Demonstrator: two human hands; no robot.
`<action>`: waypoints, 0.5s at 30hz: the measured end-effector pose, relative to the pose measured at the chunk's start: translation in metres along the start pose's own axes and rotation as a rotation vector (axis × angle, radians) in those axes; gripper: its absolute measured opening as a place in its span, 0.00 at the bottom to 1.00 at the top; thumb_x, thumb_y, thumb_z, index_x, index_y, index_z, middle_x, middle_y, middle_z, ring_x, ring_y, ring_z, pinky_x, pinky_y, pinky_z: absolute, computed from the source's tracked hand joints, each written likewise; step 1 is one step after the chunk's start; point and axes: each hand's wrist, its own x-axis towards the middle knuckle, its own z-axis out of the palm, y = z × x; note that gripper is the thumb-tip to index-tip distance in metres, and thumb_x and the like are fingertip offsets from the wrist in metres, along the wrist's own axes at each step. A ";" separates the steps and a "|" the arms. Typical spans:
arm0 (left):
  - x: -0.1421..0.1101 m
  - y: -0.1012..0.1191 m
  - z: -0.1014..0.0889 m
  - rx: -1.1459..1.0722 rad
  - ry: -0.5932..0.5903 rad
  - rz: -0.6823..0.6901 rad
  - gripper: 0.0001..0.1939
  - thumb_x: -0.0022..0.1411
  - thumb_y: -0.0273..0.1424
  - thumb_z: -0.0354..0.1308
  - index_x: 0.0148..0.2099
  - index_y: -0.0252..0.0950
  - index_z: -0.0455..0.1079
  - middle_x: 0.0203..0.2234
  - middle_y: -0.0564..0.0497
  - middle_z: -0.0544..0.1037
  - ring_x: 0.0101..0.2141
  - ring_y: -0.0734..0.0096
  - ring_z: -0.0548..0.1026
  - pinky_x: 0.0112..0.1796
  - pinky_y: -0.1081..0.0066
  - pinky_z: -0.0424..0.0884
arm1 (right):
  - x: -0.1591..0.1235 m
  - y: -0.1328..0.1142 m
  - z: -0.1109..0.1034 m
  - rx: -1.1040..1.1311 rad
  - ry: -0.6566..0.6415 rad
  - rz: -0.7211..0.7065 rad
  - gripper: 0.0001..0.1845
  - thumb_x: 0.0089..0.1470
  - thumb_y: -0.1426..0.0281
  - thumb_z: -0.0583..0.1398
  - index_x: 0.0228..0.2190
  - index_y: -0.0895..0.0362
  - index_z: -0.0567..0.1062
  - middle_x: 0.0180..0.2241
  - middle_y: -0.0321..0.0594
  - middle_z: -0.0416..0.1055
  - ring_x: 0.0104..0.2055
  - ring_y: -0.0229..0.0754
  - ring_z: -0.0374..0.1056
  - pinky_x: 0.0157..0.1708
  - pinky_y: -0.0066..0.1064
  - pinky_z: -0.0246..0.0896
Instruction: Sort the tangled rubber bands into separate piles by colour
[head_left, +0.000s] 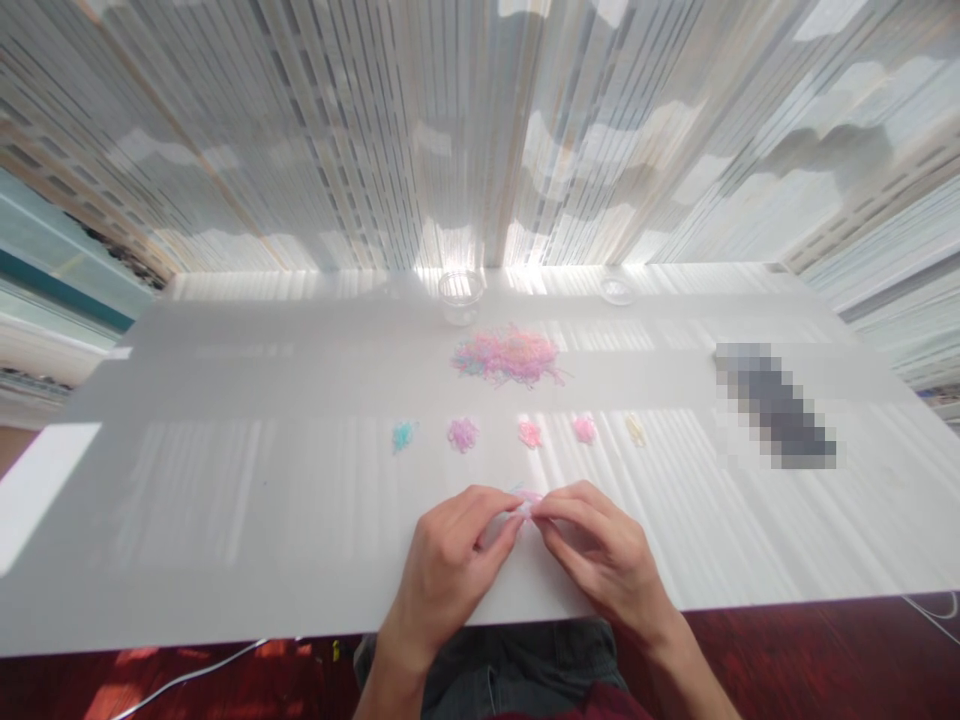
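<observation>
My left hand [456, 555] and my right hand [609, 555] meet fingertip to fingertip above the front part of the table. Both are closed in a pinch on thin pink bands that look like small rubber bands [529, 495]; the fingers partly hide them. Beyond my hands lie small sorted heaps in a row: a turquoise heap [403, 435], a purple heap [463, 434], a coral-pink heap [529, 433], a pink heap [584, 430] and a pale yellow heap [636, 431]. Farther back spreads a large mixed pile of the bands [508, 355].
A clear round container [460, 292] stands behind the mixed pile, and a clear lid or shallow dish [617, 291] lies to its right. A dark, pixelated object [780, 408] rests on the right of the white table [225, 580]. Striped curtains [480, 130] hang behind its far edge.
</observation>
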 end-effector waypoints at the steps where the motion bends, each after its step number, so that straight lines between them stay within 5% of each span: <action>1: 0.000 0.000 0.000 0.005 -0.005 0.004 0.07 0.72 0.28 0.60 0.50 0.39 0.74 0.37 0.51 0.82 0.27 0.74 0.74 0.31 0.73 0.72 | 0.000 0.000 0.000 0.004 0.001 0.001 0.13 0.64 0.79 0.61 0.45 0.51 0.77 0.37 0.38 0.78 0.39 0.39 0.75 0.39 0.28 0.73; 15: -0.001 0.001 -0.002 -0.016 -0.005 0.013 0.05 0.72 0.26 0.59 0.46 0.38 0.75 0.35 0.50 0.81 0.26 0.74 0.72 0.30 0.74 0.71 | 0.002 -0.002 -0.001 0.008 0.016 0.020 0.13 0.64 0.79 0.60 0.45 0.51 0.78 0.36 0.39 0.78 0.38 0.41 0.75 0.37 0.31 0.75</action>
